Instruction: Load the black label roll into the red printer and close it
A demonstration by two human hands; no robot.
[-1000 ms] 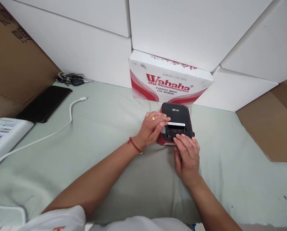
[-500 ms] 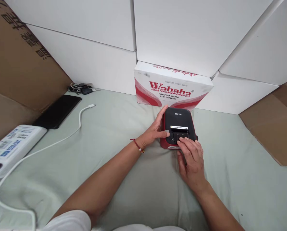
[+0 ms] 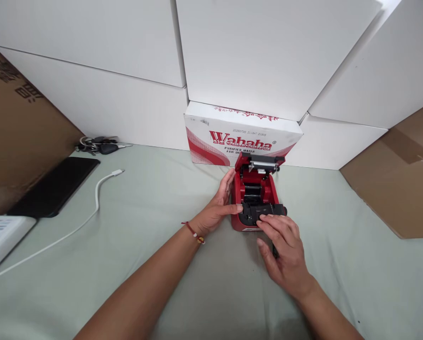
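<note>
A small red and black label printer (image 3: 236, 208) stands on the pale green cloth, its lid (image 3: 261, 158) tilted up at the back. Inside, the red compartment and a dark roller (image 3: 253, 194) show. My left hand (image 3: 220, 204) grips the printer's left side, thumb on the front corner and fingers along the wall. The fingertips of my right hand (image 3: 284, 243) rest on the black front panel (image 3: 250, 214), with the thumb held apart below. A small dark thing (image 3: 275, 251) peeks out under the right palm; whether it is held I cannot tell.
Behind the printer stands a white and red Wahaha box (image 3: 211, 132) against white boxes (image 3: 243, 52). Keys (image 3: 103, 145), a black phone (image 3: 55, 186), a white cable (image 3: 97, 198) and a white block (image 3: 5, 238) lie at left. Cardboard (image 3: 392, 174) borders the right.
The printer's lid has swung up from closed, exposing the compartment. Both hands remain at the printer, my right thumb slightly farther from its front. The camera view has shifted a little.
</note>
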